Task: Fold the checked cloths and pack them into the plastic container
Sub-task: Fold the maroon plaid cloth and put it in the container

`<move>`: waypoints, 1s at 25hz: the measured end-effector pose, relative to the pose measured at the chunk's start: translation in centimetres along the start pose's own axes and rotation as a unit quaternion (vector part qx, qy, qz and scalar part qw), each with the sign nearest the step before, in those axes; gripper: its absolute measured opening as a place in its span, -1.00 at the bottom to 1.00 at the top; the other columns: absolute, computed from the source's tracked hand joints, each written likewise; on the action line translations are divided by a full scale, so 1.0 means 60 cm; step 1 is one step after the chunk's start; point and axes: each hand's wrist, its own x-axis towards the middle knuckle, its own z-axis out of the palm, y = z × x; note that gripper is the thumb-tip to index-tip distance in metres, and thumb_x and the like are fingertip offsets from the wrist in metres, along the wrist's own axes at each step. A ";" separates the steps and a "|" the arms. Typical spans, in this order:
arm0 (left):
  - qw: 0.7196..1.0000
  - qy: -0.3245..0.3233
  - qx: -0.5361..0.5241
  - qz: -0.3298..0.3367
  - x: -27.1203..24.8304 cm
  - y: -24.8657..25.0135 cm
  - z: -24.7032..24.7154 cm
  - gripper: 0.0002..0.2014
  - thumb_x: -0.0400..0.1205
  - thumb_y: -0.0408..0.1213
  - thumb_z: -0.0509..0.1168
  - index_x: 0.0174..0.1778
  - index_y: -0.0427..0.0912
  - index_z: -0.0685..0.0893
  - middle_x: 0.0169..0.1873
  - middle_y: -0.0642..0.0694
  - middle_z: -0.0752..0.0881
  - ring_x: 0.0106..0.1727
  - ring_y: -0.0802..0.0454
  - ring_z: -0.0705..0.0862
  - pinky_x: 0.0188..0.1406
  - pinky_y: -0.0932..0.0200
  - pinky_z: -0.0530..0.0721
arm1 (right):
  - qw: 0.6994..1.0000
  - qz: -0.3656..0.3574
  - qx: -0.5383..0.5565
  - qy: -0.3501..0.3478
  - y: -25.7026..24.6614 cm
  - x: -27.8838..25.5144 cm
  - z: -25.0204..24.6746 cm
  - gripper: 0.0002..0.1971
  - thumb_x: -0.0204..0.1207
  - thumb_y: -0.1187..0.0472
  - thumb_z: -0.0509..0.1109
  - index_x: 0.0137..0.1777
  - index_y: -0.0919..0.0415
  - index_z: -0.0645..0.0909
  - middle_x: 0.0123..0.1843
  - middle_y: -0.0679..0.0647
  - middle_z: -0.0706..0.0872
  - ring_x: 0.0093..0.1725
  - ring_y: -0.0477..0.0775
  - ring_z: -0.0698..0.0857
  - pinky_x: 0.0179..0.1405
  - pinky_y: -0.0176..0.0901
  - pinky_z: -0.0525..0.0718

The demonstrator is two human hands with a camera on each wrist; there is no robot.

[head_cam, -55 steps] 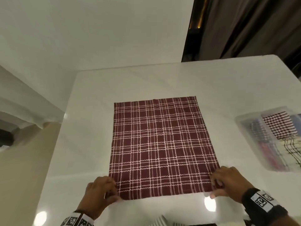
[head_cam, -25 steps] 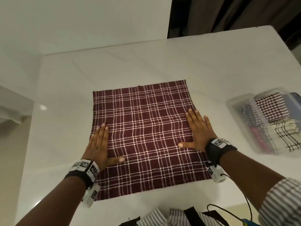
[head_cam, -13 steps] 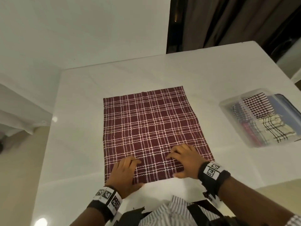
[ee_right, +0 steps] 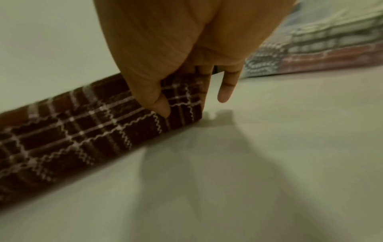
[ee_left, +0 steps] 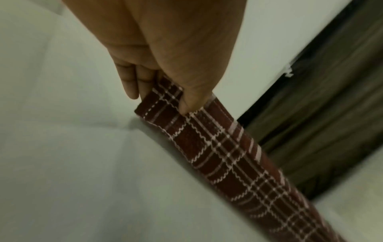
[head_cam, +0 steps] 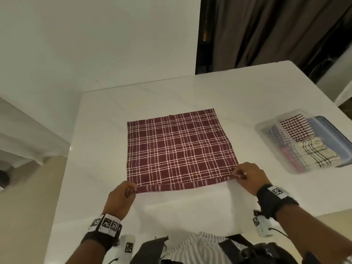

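The white surface [head_cam: 219,96] fills most of your view, glossy, with a pale wall behind its far left and dark curtains [head_cam: 276,31] behind its far right. Spread flat in the middle of it lies the maroon checked cloth [head_cam: 177,147], its far edge square to you and its near edge lifted off the surface and turned over into a narrow strip that runs between your two hands. Off to the right, well apart from the cloth, sits the clear plastic container [head_cam: 266,128], and inside it you can see folded checked cloths [head_cam: 294,128]: a dark small-check one toward the far end, a cream one with dark lines nearer you, and more striped edges along the left wall, blurred. A blue-edged flat piece lies just beyond the container's right side; what it is, you can't tell from here. Your right hand [head_cam: 249,177] has the near right corner of the cloth pinched, thumb on top and fingers tucked behind, the little finger pointing free toward the surface in the right wrist view. Your left hand [head_cam: 122,195] grasps the near left corner the same way, thumb pressing the fabric against curled fingers. Black wristbands with coded tags wrap both wrists, and a striped shirt [head_cam: 200,248] shows at the bottom edge.
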 end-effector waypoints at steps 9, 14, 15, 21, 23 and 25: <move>0.986 0.080 -0.144 -0.041 0.008 0.016 -0.072 -0.76 0.66 0.03 0.30 -0.11 -0.05 0.72 -0.31 0.02 0.81 -0.20 -0.01 0.76 -0.24 0.10 0.57 | 0.950 0.024 0.289 0.115 0.005 -0.001 -0.073 -0.80 0.56 0.32 0.45 -0.09 -0.05 0.75 -0.11 -0.17 0.82 -0.07 -0.14 0.74 0.09 -0.18 0.62; 0.982 0.068 -0.169 -0.046 -0.013 0.018 -0.099 -0.76 0.66 0.03 0.28 -0.11 -0.05 0.72 -0.35 -0.04 0.82 -0.30 -0.02 0.78 -0.35 0.12 0.62 | 0.928 0.060 0.364 0.048 0.001 -0.028 -0.084 -0.74 0.64 0.04 0.34 -0.12 0.14 0.79 -0.19 0.11 0.85 -0.12 0.08 0.78 0.09 -0.02 0.66; 0.982 0.067 -0.170 -0.049 -0.012 0.016 -0.097 -0.75 0.66 0.04 0.28 -0.11 -0.05 0.72 -0.34 -0.05 0.82 -0.29 -0.03 0.78 -0.34 0.10 0.65 | 0.929 0.065 0.362 0.046 0.003 -0.024 -0.079 -0.74 0.63 0.02 0.34 -0.11 0.14 0.79 -0.17 0.10 0.85 -0.10 0.13 0.79 0.10 0.03 0.69; 0.961 0.090 -0.244 -0.092 0.051 0.009 -0.072 -0.64 0.59 -0.09 0.44 0.26 0.05 0.53 -0.12 -0.07 0.83 -0.13 -0.07 0.82 -0.04 -0.13 0.78 | 0.926 0.074 0.360 0.082 -0.025 0.038 -0.061 -0.83 0.61 0.24 0.41 0.14 -0.02 0.61 -0.12 0.01 0.84 -0.09 0.06 0.82 -0.18 -0.20 0.65; 0.959 0.096 -0.250 -0.089 0.074 0.017 -0.074 -0.63 0.58 -0.18 0.47 0.20 0.10 0.46 -0.13 -0.06 0.82 -0.17 -0.09 0.82 -0.11 -0.04 0.76 | 0.938 0.047 0.332 0.084 -0.032 0.068 -0.061 -0.75 0.63 0.32 0.36 0.13 -0.08 0.63 -0.01 -0.03 0.81 -0.04 -0.02 0.80 -0.16 -0.29 0.67; 0.972 0.092 -0.205 -0.065 0.098 0.018 -0.078 -0.81 0.61 -0.22 0.44 0.01 0.13 0.58 -0.13 0.01 0.82 -0.21 -0.06 0.82 -0.24 0.14 0.76 | 0.957 0.018 0.277 0.081 -0.036 0.101 -0.062 -0.72 0.64 0.37 0.33 0.00 -0.03 0.76 0.09 -0.06 0.79 0.04 -0.07 0.77 -0.13 -0.49 0.66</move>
